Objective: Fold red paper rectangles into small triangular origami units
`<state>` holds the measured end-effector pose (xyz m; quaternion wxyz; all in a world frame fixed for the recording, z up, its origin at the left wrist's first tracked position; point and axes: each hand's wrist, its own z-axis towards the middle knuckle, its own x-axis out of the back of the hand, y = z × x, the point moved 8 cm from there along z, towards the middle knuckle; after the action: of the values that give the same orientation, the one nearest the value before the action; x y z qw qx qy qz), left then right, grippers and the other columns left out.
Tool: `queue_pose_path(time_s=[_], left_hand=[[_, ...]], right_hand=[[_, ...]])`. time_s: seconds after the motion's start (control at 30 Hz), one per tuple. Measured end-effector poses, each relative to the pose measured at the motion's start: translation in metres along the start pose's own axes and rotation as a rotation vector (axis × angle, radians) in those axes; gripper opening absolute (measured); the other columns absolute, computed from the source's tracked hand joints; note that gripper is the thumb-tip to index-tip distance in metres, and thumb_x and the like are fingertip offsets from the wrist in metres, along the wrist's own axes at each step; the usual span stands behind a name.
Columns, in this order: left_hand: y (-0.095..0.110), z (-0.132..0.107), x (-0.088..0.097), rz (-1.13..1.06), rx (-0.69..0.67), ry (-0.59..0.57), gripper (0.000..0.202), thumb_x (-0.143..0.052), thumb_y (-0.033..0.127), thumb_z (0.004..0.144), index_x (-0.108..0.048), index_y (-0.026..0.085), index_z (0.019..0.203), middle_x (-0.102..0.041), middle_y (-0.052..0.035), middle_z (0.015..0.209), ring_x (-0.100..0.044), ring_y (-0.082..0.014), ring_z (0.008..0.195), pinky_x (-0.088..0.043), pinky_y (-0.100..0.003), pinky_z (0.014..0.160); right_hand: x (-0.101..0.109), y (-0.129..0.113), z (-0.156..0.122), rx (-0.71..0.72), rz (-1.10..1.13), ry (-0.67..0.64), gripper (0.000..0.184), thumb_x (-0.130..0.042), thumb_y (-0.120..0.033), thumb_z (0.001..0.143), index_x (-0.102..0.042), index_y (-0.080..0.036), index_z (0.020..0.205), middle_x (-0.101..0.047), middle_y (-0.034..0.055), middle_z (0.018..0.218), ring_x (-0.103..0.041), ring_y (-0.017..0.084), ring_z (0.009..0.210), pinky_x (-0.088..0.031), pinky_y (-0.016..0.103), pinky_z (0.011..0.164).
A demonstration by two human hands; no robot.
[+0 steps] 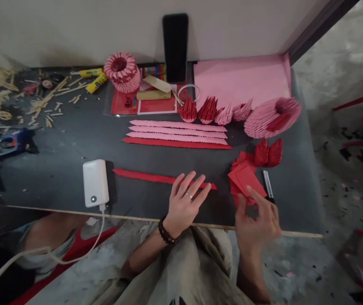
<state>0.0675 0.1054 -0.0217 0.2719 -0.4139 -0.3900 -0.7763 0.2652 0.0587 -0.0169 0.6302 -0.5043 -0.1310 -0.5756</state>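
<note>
A: What is worn on the left hand (186,205)?
B: A thin silvery ring (188,195) on one finger. There's also a bracelet (166,232) of dark round beads at the wrist.
A: And on the right hand (258,222)?
B: It's blurred, too smeared to tell any detail.
A: Any clothing?
B: Both forearms are bare. Below them lies loose, creased khaki cloth (197,271) over the lap.

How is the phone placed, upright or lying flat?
Upright: the phone stands on end on the table, leaning back against the wall, its screen dark.
</note>
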Motion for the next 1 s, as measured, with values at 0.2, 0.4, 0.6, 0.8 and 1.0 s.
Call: queue_pose_path(time_s=[0.2,0.4,0.6,0.8,1.0], left_hand=[[-0.007,-0.025,-0.017,0.114,0.098,-0.167,0.055,-0.061,0.020,0.099,-0.049,0.026,0.152,-0.054,-0.0036,0.157,-0.037,-0.0352,0.152,-0.028,-0.064,0.127],[-0.011,-0.017,-0.022,0.070,0.093,-0.223,0.054,-0.056,0.022,0.101,-0.046,0.026,0.154,-0.051,-0.0034,0.159,-0.031,-0.0343,0.155,-0.025,-0.065,0.128],[-0.010,-0.013,0.002,-0.175,0.143,-0.068,0.066,-0.061,0.021,0.098,-0.037,0.029,0.159,-0.059,-0.0104,0.152,-0.047,-0.0327,0.147,-0.042,-0.055,0.121],[-0.010,-0.023,0.026,-0.667,0.279,0.056,0.039,-0.072,0.023,0.092,-0.071,0.033,0.129,-0.083,-0.0019,0.096,-0.076,-0.0173,0.081,-0.062,-0.027,0.079],[-0.031,-0.036,0.038,-0.712,0.492,0.100,0.011,-0.077,0.020,0.086,-0.084,0.027,0.090,-0.084,-0.0021,0.083,-0.076,-0.0172,0.070,-0.062,-0.026,0.070]], right_hand=[[-0.008,0.022,0.013,0.199,-0.147,-0.168,0.041,-0.077,-0.028,0.085,-0.072,-0.030,0.126,-0.079,0.0011,0.119,-0.074,0.022,0.106,-0.057,0.036,0.098],[-0.007,0.022,0.014,0.250,-0.207,-0.196,0.035,-0.070,-0.023,0.089,-0.074,-0.035,0.122,-0.082,-0.0054,0.106,-0.079,0.017,0.093,-0.060,0.030,0.083],[0.019,0.009,0.002,0.196,-0.184,-0.006,0.041,-0.071,-0.019,0.086,-0.074,-0.038,0.123,-0.082,-0.0006,0.107,-0.078,0.024,0.102,-0.059,0.037,0.090],[0.010,-0.042,-0.040,0.435,0.055,-0.267,0.057,-0.087,-0.026,0.073,-0.071,-0.050,0.121,-0.082,-0.0067,0.104,-0.081,0.024,0.087,-0.064,0.034,0.064],[-0.002,-0.046,-0.027,0.161,0.500,-0.234,0.032,-0.084,-0.019,0.074,-0.080,-0.037,0.100,-0.081,0.0011,0.109,-0.077,0.027,0.099,-0.063,0.044,0.085]])
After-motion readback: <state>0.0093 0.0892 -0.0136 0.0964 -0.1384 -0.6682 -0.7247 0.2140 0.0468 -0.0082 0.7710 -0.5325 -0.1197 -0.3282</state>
